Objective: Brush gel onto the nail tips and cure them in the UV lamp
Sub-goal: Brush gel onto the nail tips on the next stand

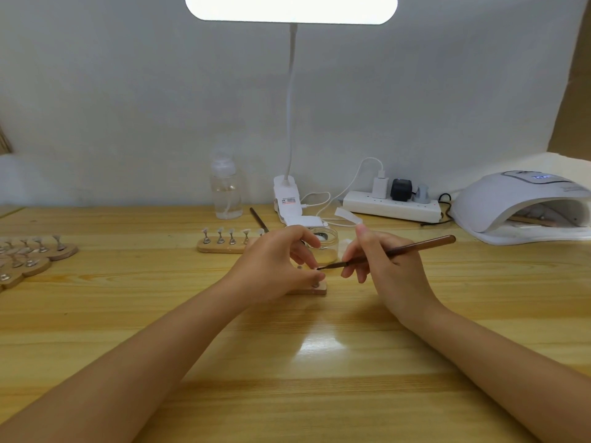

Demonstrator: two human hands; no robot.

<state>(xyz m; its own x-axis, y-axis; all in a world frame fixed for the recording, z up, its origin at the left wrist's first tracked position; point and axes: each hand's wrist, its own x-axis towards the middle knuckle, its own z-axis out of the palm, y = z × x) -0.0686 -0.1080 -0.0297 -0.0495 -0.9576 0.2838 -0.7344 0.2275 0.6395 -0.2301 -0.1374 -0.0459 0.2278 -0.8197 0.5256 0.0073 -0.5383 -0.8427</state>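
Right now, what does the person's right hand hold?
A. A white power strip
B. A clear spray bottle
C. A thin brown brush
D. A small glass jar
C: the right hand pinches a thin brown brush, its tip pointing at the small wooden holder that the left hand steadies on the table.

Brown brush (396, 250) tip meets nail tip (320, 268) above wooden stand (315, 287).

bright, even | desk lamp (291, 8) overexposed | glare on table (319, 346) | edges curved, soft
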